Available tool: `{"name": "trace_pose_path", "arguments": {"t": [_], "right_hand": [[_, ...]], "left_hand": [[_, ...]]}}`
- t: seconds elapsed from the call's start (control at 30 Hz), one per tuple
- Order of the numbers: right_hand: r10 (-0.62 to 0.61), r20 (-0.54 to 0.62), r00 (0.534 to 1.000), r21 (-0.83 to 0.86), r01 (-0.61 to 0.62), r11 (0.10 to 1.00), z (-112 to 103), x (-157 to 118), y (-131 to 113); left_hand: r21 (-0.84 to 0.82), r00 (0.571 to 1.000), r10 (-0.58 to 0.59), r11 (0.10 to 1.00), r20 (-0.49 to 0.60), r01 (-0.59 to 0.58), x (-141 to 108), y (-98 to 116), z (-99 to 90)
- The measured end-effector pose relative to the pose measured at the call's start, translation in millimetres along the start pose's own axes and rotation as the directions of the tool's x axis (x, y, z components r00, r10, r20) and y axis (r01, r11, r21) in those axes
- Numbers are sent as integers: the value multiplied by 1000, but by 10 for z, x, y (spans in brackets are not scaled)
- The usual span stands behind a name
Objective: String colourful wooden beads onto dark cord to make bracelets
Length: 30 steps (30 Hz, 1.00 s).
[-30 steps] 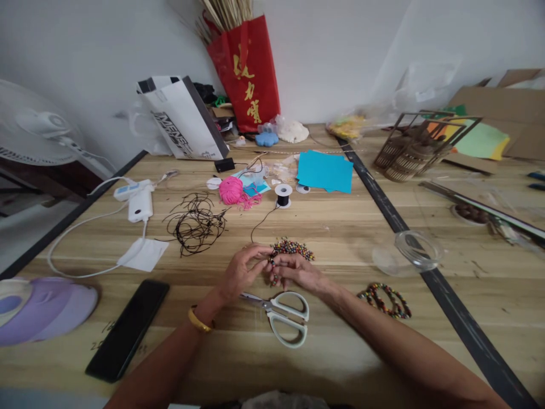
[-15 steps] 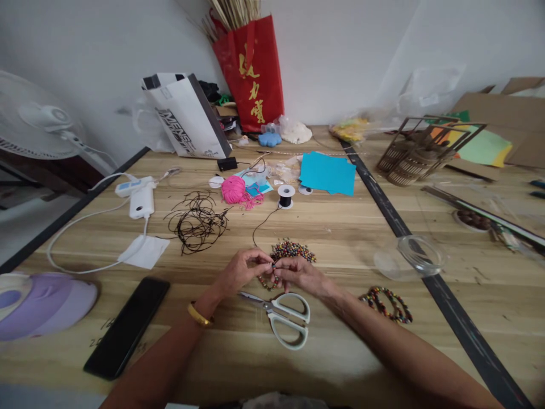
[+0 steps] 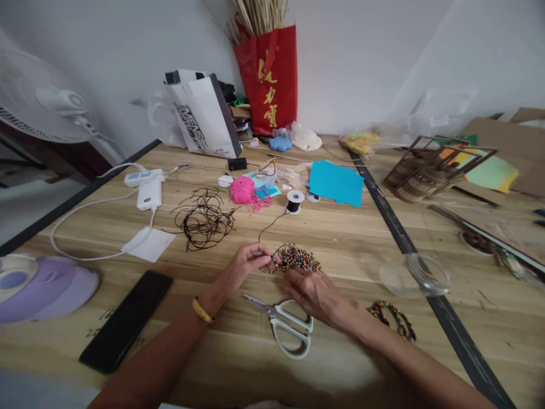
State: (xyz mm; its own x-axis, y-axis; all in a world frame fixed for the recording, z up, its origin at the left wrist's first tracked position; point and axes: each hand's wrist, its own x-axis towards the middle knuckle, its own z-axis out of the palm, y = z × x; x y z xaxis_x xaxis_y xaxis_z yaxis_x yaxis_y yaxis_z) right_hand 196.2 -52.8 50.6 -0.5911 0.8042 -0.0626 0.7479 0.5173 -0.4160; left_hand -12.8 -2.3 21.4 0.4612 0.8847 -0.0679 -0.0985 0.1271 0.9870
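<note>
My left hand (image 3: pixel 249 262) pinches a black cord (image 3: pixel 279 249) strung with small coloured beads; part of the bead string hangs below its fingertips. Close to the near edge of a pile of loose multicoloured beads (image 3: pixel 300 257), my right hand (image 3: pixel 313 291) is curled with its fingers bent downward. What those fingertips hold, if anything, is hidden. Just below both hands lie scissors (image 3: pixel 283 322) with pale handles, blades slightly apart. Behind the beads stands a spool of black cord (image 3: pixel 293 202), its loose end running toward my left hand. Finished-looking bead bracelets (image 3: pixel 394 318) rest beside my right forearm.
A black phone (image 3: pixel 126 321) and a purple-white appliance (image 3: pixel 51 288) are at the left. Farther back are tangled black cord (image 3: pixel 204 221), pink yarn (image 3: pixel 242 190), blue sheets (image 3: pixel 336 182) and a white power strip (image 3: pixel 150 190). A clear round container (image 3: pixel 426 275) lies right.
My right hand has left the left fingertips and moved right and down to the bead pile. My left hand keeps its pinch on the cord. The view has shifted slightly.
</note>
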Motion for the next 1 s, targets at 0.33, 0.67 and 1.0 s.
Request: {"name": "trace_pose_path", "arguments": {"t": [0.33,0.67,1.0], "right_hand": [[-94,122,988,-194,117,974,110,-243,-381],[-50,77,996,-339,73,938,380,-358,-431],[49,136,990,330,-92,939,-144,-464,-123]], "left_hand": [[-162,989,-62,986,-131,40,65,-104,-61],[-197,969,-86,980,-231,40,122,-142,-141],[-387,948,-145,922,-283,25,135,-91,-161]]}}
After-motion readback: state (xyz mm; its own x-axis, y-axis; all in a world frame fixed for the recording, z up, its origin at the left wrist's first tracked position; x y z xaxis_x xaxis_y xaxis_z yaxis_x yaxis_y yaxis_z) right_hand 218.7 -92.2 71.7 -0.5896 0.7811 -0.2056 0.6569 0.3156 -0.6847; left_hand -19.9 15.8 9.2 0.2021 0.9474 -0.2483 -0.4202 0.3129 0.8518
